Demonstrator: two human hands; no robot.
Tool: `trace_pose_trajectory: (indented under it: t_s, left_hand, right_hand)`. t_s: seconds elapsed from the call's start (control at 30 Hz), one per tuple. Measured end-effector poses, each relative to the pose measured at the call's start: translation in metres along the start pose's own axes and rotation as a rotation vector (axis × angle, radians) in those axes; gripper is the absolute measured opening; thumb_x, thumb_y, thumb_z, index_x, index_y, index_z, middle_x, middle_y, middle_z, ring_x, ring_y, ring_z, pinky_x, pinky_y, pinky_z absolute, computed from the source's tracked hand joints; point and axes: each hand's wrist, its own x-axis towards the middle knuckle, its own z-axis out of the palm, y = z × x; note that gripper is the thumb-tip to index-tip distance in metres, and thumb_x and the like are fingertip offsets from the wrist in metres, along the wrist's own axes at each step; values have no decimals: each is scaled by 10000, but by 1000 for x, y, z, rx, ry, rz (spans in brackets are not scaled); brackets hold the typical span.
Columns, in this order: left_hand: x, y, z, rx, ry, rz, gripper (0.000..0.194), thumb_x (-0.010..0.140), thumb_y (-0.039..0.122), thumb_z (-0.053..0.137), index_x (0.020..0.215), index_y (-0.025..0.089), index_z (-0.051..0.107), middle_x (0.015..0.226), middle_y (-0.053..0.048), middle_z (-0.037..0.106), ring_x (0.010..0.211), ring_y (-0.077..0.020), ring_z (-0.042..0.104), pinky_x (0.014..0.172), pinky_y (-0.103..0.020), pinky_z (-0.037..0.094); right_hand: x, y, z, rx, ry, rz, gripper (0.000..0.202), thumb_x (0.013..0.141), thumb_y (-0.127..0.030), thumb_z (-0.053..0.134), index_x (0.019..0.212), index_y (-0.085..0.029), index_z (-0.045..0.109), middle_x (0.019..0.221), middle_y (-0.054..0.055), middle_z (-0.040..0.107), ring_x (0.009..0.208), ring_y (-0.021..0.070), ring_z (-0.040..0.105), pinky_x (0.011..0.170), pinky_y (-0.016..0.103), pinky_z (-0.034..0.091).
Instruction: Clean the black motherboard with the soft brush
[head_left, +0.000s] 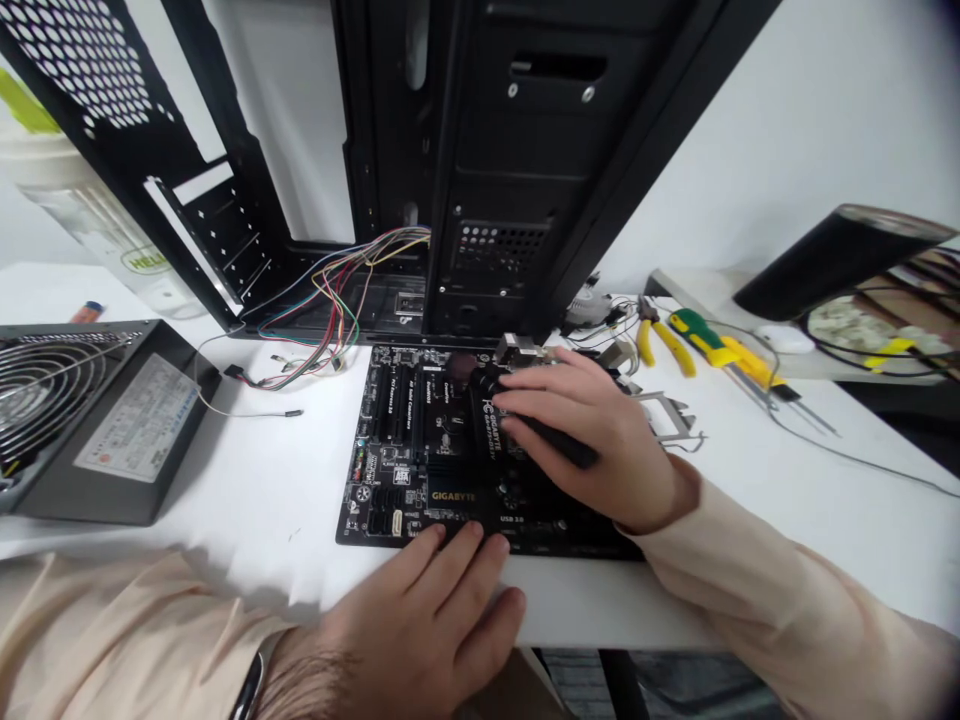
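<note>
A black Gigabyte motherboard [450,495] lies flat on the white table, close to its front edge. My right hand [592,430] is closed around the black handle of a brush [555,436]. The brush's dark, rounded tip is over the upper middle of the board, near the slots; whether it touches the board I cannot tell. Part of the board's right side is hidden under this hand. My left hand [442,600] lies with fingers stretched out and fingertips on the board's front edge, holding nothing.
An open black computer case [480,150] stands behind the board, with loose coloured wires [337,290] trailing out. On the left are a power supply [172,420] and a bottle [97,200]. Pliers [664,340], a green-and-yellow screwdriver [701,335] and a metal bracket [664,415] lie right.
</note>
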Motion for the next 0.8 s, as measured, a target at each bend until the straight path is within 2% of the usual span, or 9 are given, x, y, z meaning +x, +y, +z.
trace_pose_trajectory:
  t_s: [0.07,0.13,0.3,0.47,0.63,0.8]
  left_hand:
    - [-1,0,0,2,-1,6,299,1011,201,327,1173,199,579,1211,-61,640,1091,-233,588,972,-395,329]
    - [-1,0,1,4,5,4,274,1005,220,367,1182,196,574,1213,-67,636,1095,-235,584,971,-397,336]
    - [-1,1,2,-10,14,-21,279,1007,211,350,1162,198,581,1213,-61,639,1093,-235,584,975,-397,329]
    - [0,1,2,-20,-6,-10,301,1011,204,323,1168,206,580,1224,-59,634,1094,-239,584,982,-402,307]
    - [1,1,0,-13,-20,-17,279,1009,222,355,1175,211,579,1226,-54,631,1095,-236,579,982,-401,306]
    - [0,1,2,-9,-26,8,274,1004,216,368,1183,199,575,1230,-67,627,1098,-243,581,980,-405,312]
  right_hand:
    - [-1,0,-1,-35,54,17,133,838,-154,576,941,-190,652,998,85,713,897,207,684,960,483,444]
    - [-1,0,-2,7,53,13,131,839,-161,576,943,-196,648,995,79,714,900,196,685,981,470,443]
    - [-2,2,-1,145,-105,-18,122,859,-198,571,951,-219,649,970,46,731,895,173,695,972,414,479]
    - [-1,4,-2,71,0,93,146,862,-188,562,971,-219,654,1043,83,715,959,196,681,988,448,463]
    - [-1,1,1,147,-77,71,128,860,-185,578,961,-217,649,978,49,737,931,193,691,985,459,456]
    - [-3,5,4,26,35,107,137,860,-167,570,948,-213,664,1058,84,718,965,219,684,977,508,445]
